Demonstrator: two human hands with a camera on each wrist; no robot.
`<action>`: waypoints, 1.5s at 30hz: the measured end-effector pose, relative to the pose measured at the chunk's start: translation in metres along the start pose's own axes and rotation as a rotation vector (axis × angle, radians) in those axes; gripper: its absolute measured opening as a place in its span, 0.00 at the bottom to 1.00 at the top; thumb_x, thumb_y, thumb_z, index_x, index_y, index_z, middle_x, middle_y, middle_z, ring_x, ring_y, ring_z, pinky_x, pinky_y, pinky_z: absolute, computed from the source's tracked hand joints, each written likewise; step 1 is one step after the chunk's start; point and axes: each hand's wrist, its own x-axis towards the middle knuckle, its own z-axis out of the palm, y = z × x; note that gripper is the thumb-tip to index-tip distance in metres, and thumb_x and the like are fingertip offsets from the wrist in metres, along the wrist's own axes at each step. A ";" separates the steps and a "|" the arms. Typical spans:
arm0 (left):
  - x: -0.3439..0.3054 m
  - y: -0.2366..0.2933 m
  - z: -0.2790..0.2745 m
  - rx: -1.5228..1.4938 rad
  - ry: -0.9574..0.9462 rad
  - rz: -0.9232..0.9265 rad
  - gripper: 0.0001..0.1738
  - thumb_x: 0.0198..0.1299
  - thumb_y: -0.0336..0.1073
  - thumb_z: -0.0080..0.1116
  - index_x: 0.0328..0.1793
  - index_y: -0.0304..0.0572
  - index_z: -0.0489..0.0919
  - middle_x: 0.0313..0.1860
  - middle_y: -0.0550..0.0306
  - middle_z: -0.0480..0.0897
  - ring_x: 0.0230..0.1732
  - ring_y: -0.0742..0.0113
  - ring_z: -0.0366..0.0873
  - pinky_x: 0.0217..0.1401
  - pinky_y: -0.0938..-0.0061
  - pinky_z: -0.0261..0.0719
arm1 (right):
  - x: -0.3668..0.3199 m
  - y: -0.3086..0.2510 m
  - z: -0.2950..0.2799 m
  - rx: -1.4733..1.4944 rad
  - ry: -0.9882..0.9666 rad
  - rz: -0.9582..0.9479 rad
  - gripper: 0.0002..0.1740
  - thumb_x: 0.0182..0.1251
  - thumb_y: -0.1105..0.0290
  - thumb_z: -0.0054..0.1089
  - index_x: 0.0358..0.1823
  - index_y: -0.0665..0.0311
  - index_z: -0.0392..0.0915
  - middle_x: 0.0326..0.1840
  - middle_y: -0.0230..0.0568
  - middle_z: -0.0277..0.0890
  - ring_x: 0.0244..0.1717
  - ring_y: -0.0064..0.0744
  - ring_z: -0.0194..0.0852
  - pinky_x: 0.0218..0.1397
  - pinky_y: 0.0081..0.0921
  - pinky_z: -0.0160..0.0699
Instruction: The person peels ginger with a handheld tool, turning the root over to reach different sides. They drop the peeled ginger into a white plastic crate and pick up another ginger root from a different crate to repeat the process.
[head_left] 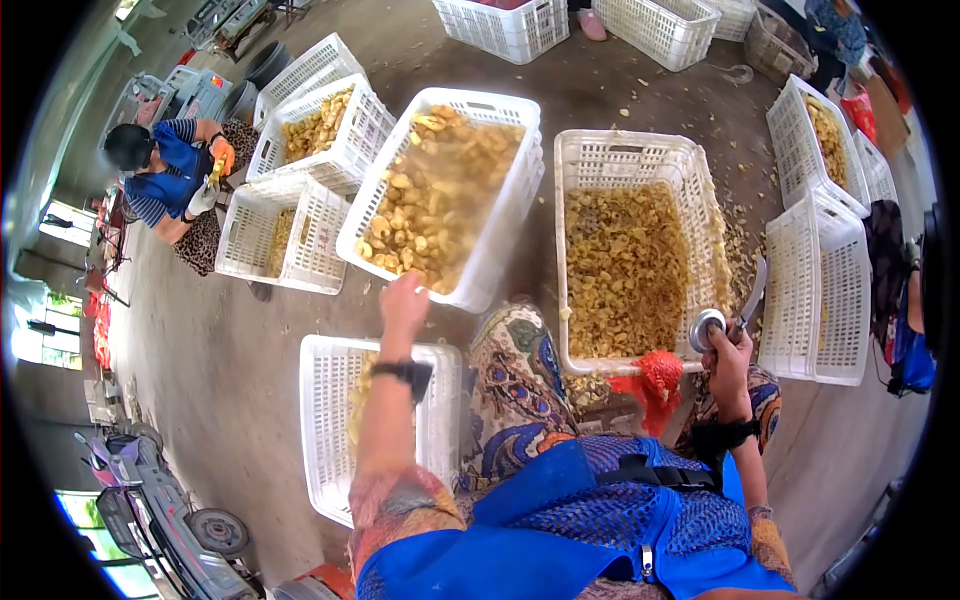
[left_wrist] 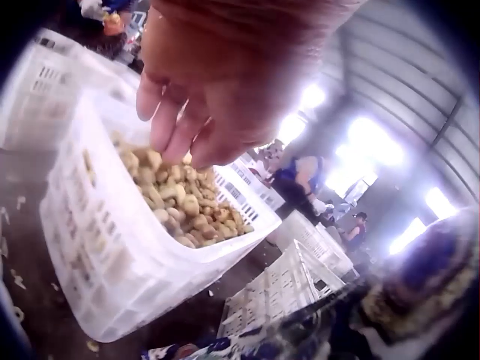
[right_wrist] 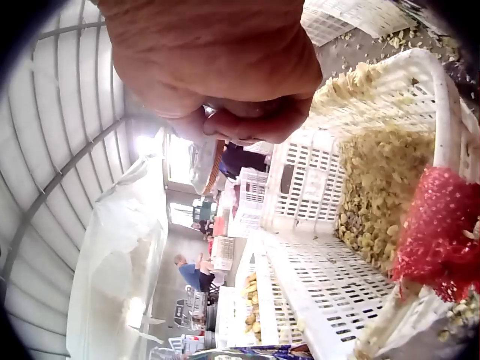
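Observation:
My left hand [head_left: 404,302] is at the near rim of a white crate [head_left: 350,243] of yellow root-like pieces [head_left: 400,205]. In the left wrist view, that hand [left_wrist: 217,82] hangs over the pieces [left_wrist: 180,199] with loosely bent fingers; no held piece can be made out. My right hand [head_left: 730,370] grips a curved knife [head_left: 757,290], its blade pointing away from me. A round metal piece [head_left: 707,326] shows beside the grip. The right wrist view shows the hand [right_wrist: 217,67] with curled fingers, its palm side partly hidden. Left of it stands a crate [head_left: 630,143] of peelings [head_left: 625,270].
Red netting [head_left: 655,385] hangs over the peelings crate's near rim. Another white crate [head_left: 325,440] stands beside my left forearm, and stacked crates [head_left: 815,290] stand at the right. A seated person [head_left: 175,165] works at the left. Scraps [head_left: 745,240] litter the floor.

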 end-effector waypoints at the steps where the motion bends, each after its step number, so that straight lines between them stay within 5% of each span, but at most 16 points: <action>1: 0.023 0.001 0.020 0.001 -0.134 -0.059 0.09 0.48 0.38 0.52 0.33 0.43 0.78 0.35 0.46 0.81 0.40 0.42 0.77 0.43 0.53 0.73 | 0.002 0.000 0.003 -0.004 -0.004 0.010 0.04 0.63 0.73 0.57 0.35 0.59 0.70 0.22 0.27 0.68 0.11 0.14 0.57 0.12 0.14 0.55; 4: 0.071 0.003 0.066 0.239 -0.570 -0.101 0.14 0.46 0.36 0.54 0.40 0.45 0.81 0.38 0.46 0.83 0.44 0.46 0.80 0.44 0.59 0.77 | 0.008 0.009 0.001 -0.085 -0.010 0.022 0.05 0.62 0.74 0.57 0.36 0.59 0.70 0.22 0.26 0.69 0.11 0.14 0.58 0.12 0.13 0.56; 7: 0.077 -0.029 0.113 0.152 -0.604 -0.066 0.26 0.48 0.40 0.56 0.57 0.45 0.76 0.46 0.45 0.82 0.48 0.46 0.79 0.48 0.60 0.76 | 0.009 0.012 0.003 -0.119 0.001 0.030 0.05 0.61 0.73 0.58 0.34 0.59 0.70 0.21 0.27 0.70 0.12 0.14 0.59 0.13 0.12 0.57; 10: 0.075 -0.012 0.112 0.202 -0.604 -0.160 0.30 0.49 0.43 0.58 0.61 0.46 0.72 0.48 0.42 0.81 0.50 0.46 0.78 0.51 0.59 0.76 | 0.003 0.008 0.012 -0.127 0.026 0.042 0.05 0.60 0.73 0.59 0.31 0.60 0.70 0.19 0.27 0.70 0.12 0.13 0.60 0.13 0.12 0.56; 14: 0.073 -0.007 0.101 0.085 -0.434 -0.107 0.14 0.53 0.32 0.51 0.44 0.38 0.80 0.43 0.40 0.82 0.48 0.43 0.78 0.49 0.58 0.75 | 0.008 0.011 0.011 -0.150 0.015 0.061 0.05 0.59 0.74 0.59 0.32 0.61 0.71 0.19 0.28 0.70 0.12 0.13 0.61 0.14 0.12 0.57; 15: 0.073 -0.011 0.098 -0.110 -0.386 -0.249 0.14 0.51 0.29 0.53 0.46 0.35 0.79 0.42 0.38 0.81 0.48 0.41 0.77 0.51 0.58 0.75 | 0.005 0.009 0.011 -0.158 0.012 0.058 0.05 0.59 0.74 0.59 0.32 0.61 0.71 0.19 0.28 0.71 0.12 0.13 0.61 0.14 0.12 0.57; 16: 0.080 -0.037 0.115 -0.069 -0.372 -0.256 0.15 0.47 0.29 0.60 0.43 0.35 0.78 0.39 0.41 0.82 0.41 0.47 0.81 0.45 0.61 0.78 | 0.005 0.010 0.011 -0.161 0.006 0.054 0.05 0.59 0.74 0.59 0.32 0.61 0.71 0.19 0.28 0.71 0.12 0.14 0.61 0.14 0.12 0.58; 19: 0.093 -0.069 0.109 -0.750 -0.573 -0.634 0.10 0.44 0.30 0.65 0.35 0.39 0.79 0.28 0.60 0.79 0.30 0.71 0.78 0.31 0.74 0.77 | 0.002 0.006 0.013 -0.166 -0.006 0.076 0.05 0.58 0.74 0.59 0.33 0.63 0.72 0.19 0.29 0.71 0.12 0.14 0.62 0.14 0.13 0.59; 22: 0.101 -0.056 0.095 -0.723 -0.677 -0.692 0.07 0.47 0.29 0.63 0.34 0.42 0.79 0.28 0.61 0.79 0.28 0.71 0.78 0.30 0.74 0.76 | 0.003 0.006 0.017 -0.190 -0.028 0.066 0.04 0.59 0.74 0.58 0.33 0.64 0.73 0.18 0.29 0.71 0.12 0.14 0.63 0.15 0.13 0.60; 25: 0.093 0.005 0.080 -0.735 -0.577 -0.698 0.12 0.54 0.40 0.61 0.38 0.40 0.80 0.30 0.58 0.81 0.32 0.63 0.78 0.31 0.68 0.76 | 0.000 0.005 0.021 -0.246 -0.043 0.054 0.03 0.59 0.75 0.58 0.32 0.64 0.73 0.18 0.29 0.71 0.13 0.14 0.63 0.15 0.13 0.61; 27: 0.098 0.003 0.100 -0.587 -0.587 -0.633 0.24 0.56 0.53 0.58 0.44 0.38 0.80 0.39 0.54 0.83 0.45 0.53 0.79 0.42 0.60 0.78 | 0.001 0.006 0.020 -0.246 -0.048 0.042 0.03 0.59 0.75 0.58 0.32 0.64 0.73 0.18 0.28 0.71 0.13 0.13 0.63 0.15 0.13 0.61; 31: 0.121 0.005 0.138 0.092 -0.481 -0.427 0.29 0.60 0.59 0.44 0.54 0.47 0.79 0.56 0.46 0.78 0.56 0.46 0.76 0.55 0.59 0.72 | 0.000 0.005 0.019 -0.278 -0.029 0.054 0.04 0.59 0.74 0.59 0.33 0.64 0.74 0.19 0.28 0.71 0.13 0.14 0.63 0.16 0.13 0.61; 35: 0.125 0.017 0.132 0.048 -0.343 -0.487 0.28 0.58 0.57 0.48 0.51 0.44 0.81 0.52 0.45 0.80 0.56 0.46 0.77 0.55 0.58 0.72 | 0.000 0.007 0.019 -0.283 -0.014 0.050 0.04 0.58 0.73 0.60 0.32 0.64 0.74 0.19 0.27 0.71 0.14 0.13 0.63 0.16 0.13 0.61; 38: 0.133 -0.022 0.169 -0.068 -0.464 -0.564 0.28 0.57 0.57 0.50 0.50 0.40 0.81 0.52 0.43 0.80 0.55 0.47 0.77 0.55 0.60 0.73 | 0.002 0.013 0.015 -0.291 -0.033 0.041 0.05 0.59 0.73 0.59 0.33 0.63 0.73 0.18 0.28 0.70 0.12 0.14 0.62 0.14 0.13 0.60; 41: 0.126 -0.025 0.163 -0.261 -0.364 -0.699 0.26 0.55 0.53 0.53 0.45 0.37 0.83 0.49 0.40 0.81 0.54 0.45 0.77 0.52 0.61 0.75 | 0.004 0.011 0.016 -0.275 -0.064 0.044 0.04 0.59 0.74 0.59 0.33 0.63 0.72 0.18 0.27 0.70 0.13 0.14 0.63 0.15 0.14 0.60; 45: 0.108 -0.027 0.110 -0.686 -0.038 -0.530 0.13 0.52 0.38 0.59 0.29 0.33 0.81 0.25 0.59 0.81 0.24 0.72 0.74 0.28 0.75 0.72 | -0.001 0.004 0.017 -0.250 -0.078 0.053 0.03 0.59 0.75 0.57 0.32 0.63 0.72 0.18 0.27 0.69 0.14 0.13 0.63 0.16 0.14 0.60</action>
